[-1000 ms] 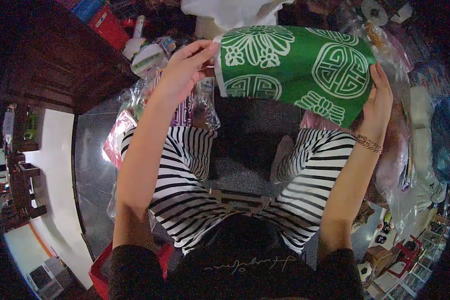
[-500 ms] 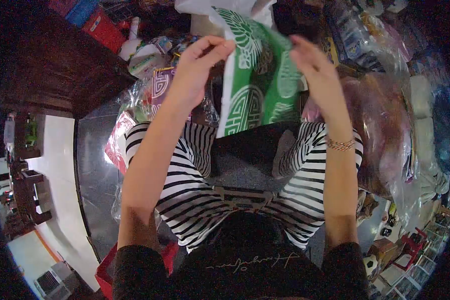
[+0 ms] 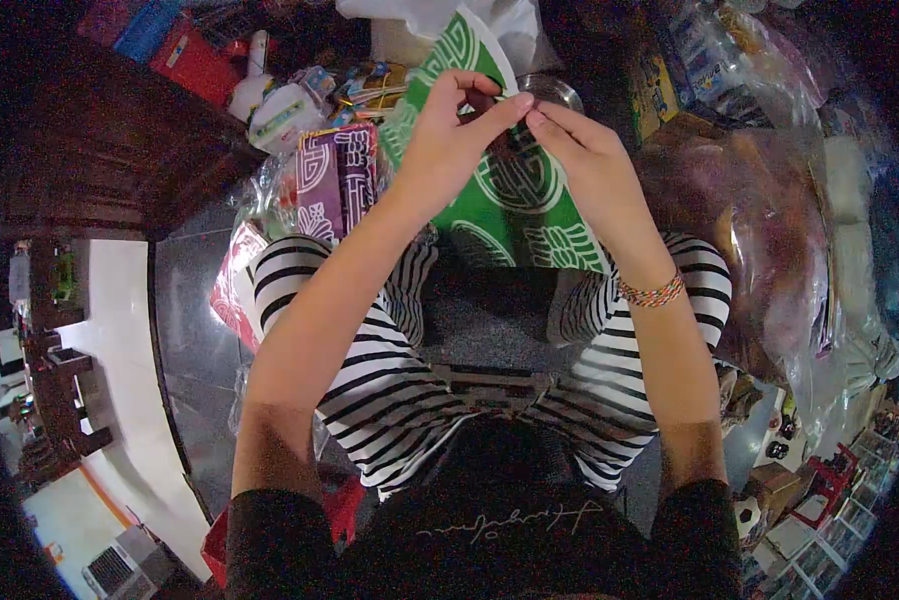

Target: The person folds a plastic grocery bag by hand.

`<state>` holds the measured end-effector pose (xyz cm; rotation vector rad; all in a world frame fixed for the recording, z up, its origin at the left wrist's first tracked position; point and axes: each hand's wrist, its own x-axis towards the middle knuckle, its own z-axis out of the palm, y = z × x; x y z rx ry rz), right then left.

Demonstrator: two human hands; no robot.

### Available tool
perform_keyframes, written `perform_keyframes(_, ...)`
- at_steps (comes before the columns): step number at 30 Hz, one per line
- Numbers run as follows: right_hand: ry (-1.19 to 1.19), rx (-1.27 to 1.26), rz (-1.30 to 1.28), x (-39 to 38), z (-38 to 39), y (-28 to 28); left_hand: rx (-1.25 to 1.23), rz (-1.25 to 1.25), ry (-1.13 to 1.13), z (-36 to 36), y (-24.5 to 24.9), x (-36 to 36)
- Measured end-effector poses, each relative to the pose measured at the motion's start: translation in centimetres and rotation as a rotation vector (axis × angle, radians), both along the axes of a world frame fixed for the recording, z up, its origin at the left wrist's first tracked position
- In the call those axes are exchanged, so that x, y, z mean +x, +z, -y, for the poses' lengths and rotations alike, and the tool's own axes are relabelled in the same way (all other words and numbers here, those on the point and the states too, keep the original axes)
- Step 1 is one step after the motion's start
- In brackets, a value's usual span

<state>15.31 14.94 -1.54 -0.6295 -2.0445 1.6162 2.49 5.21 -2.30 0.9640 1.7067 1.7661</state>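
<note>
In the head view, the left hand and right hand pinch the green sheet by its edge, far centre — the left hides part of its pattern. Nearer, grey floor leaves room between striped trouser legs.

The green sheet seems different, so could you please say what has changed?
The left hand moved right, the right hand left; they now meet at the edge of the green sheet, no longer spread wide. Both are still on it; the purple sheet stayed put.

Right grip brought to left grip, green cloth slanted
</note>
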Motion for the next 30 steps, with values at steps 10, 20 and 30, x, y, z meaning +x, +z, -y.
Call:
perform_keyframes(10, -0.019, -0.531, -0.118, 0.4, 0.1, 0.6, -0.04, 0.096, -0.05, -0.4, -0.1, 0.0)
perform_keyframes(20, -0.001, -0.525, -0.124, 1.1, -0.1, 0.5, -0.041, 0.276, -0.117, -0.4, -0.3, -0.5)
perform_keyframes(30, 0.052, -0.478, -0.095, 0.9, -0.5, -0.3, -0.055, 0.139, -0.141, -0.3, -0.5, -0.7)
